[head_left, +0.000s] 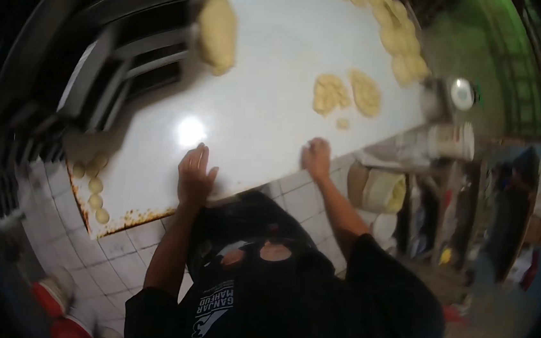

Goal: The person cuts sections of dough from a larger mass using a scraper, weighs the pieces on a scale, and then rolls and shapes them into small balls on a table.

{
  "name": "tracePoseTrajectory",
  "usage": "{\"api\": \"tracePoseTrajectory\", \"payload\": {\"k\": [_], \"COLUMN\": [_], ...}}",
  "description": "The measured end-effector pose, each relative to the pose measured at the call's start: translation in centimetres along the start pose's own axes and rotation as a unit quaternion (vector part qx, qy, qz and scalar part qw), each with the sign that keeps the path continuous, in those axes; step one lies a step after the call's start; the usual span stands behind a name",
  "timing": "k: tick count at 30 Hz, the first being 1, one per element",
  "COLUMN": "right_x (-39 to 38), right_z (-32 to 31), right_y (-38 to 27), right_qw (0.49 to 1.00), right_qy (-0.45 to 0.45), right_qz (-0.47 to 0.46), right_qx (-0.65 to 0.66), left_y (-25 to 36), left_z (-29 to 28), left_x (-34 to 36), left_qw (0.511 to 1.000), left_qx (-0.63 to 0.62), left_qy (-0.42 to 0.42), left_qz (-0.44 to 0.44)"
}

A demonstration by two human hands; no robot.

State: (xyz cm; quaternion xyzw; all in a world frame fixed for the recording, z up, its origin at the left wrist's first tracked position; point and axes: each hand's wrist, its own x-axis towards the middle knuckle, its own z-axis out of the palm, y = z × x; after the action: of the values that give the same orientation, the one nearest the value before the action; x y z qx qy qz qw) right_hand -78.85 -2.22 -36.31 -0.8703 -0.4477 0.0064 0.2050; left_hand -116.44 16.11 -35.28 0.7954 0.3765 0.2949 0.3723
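My left hand (197,177) is over the near edge of a white table (250,109), its fingers stretched out and thumb apart, holding nothing visible. Farther right, my right hand (316,157) is at the near table edge with curled fingers; what they hold, if anything, is hidden. Beyond it lie a small dough piece (343,123), a lumpy pile of cut dough (330,95) and a flat oval dough piece (365,93). A large dough mass (217,33) rests at the far left. Several small dough balls (95,185) sit by the rusty near-left corner.
Dough rolls (399,38) line the far right edge. Dark metal racks or trays (132,60) stand along the left. Right of the table are a white bucket (451,141), a lidded container (462,94), an open sack (384,191) and cluttered shelves (460,211). Red-and-white containers (53,295) stand lower left.
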Motion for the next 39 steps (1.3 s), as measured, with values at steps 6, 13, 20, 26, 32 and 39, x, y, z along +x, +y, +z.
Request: {"api": "tracePoseTrajectory", "payload": {"k": [6,13,20,26,32,39], "right_x": [5.1,1.0,12.8,2.8,5.6,7.3], "right_z": [-4.1,-3.8,-2.2,2.2,4.7,5.0], "right_y": [15.5,5.5,18.1,6.1,-10.6,-7.5], "right_qw": [0.983,0.81,0.971,0.927,0.926,0.888], "right_qy": [0.151,-0.272,0.178,-0.171,-0.066,-0.338], "right_qz": [0.106,-0.166,-0.131,-0.297,-0.349,-0.24], "right_qx": [0.01,0.492,0.091,0.154,0.128,0.198], "left_y": [6.4,19.2,14.3,4.7,5.2,-1.5], "left_z": [10.1,22.5,15.7,3.4,13.4,3.1], "left_x": [2.7,4.5,2.5,-3.8,6.2,5.6], "left_qw": [0.995,0.81,0.957,0.89,0.932,0.956], "left_qx": [0.099,-0.391,-0.095,0.409,0.342,0.288], "left_qy": [-0.003,-0.141,-0.019,-0.199,-0.002,-0.044], "left_qz": [0.012,-0.413,-0.274,0.013,-0.122,0.043]}}
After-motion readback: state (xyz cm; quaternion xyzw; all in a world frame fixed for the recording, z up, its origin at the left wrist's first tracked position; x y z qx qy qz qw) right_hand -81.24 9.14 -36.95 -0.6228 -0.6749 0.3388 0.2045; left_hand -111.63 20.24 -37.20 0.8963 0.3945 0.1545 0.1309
